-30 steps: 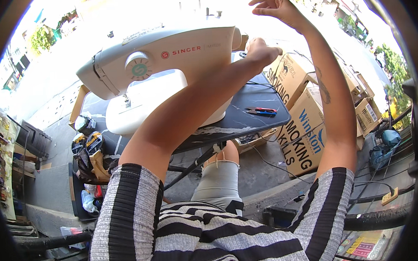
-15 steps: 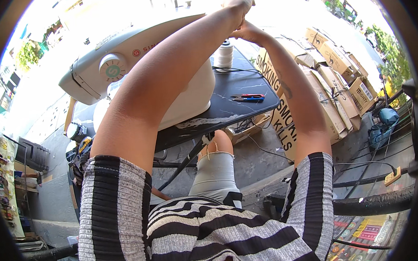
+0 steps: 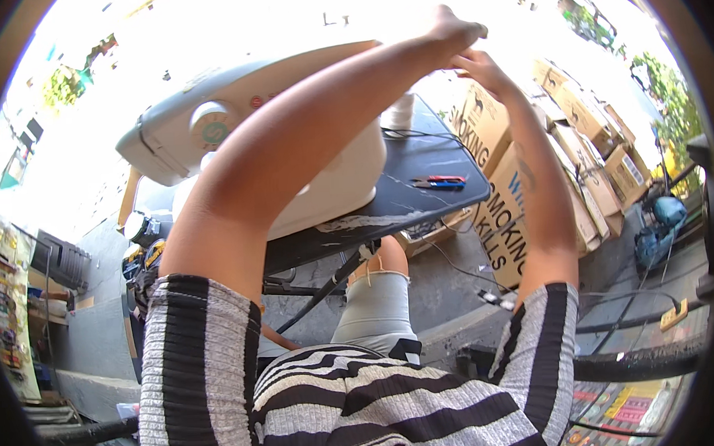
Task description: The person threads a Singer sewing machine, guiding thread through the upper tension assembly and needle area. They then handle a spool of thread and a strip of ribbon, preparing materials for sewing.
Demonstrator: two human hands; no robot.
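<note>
Both my arms are raised over a white sewing machine [image 3: 185,115], my left forearm crossing in front of it. My left hand [image 3: 454,31] is closed, its fingers bunched toward the right, against a washed-out bright background. Just below it is my right hand [image 3: 484,69], fingers bent toward the left one. Anything pinched between the fingers is too small and too bright to make out. Under the hands a white cone of thread [image 3: 400,113] stands on the dark marbled table [image 3: 418,158]. Thread snips [image 3: 439,182] with red and blue handles lie near the table's right corner.
Flattened cardboard boxes [image 3: 496,209] are stacked right of the table. Black cords run past the thread cone and over the table edge. A wooden box [image 3: 441,229] sits beneath the table corner. A power outlet [image 3: 673,314] hangs on a rail at right.
Both my hands have moved right and slightly down in the picture, still close together. The machine, table and snips also appear shifted right and down, as the view has turned.
</note>
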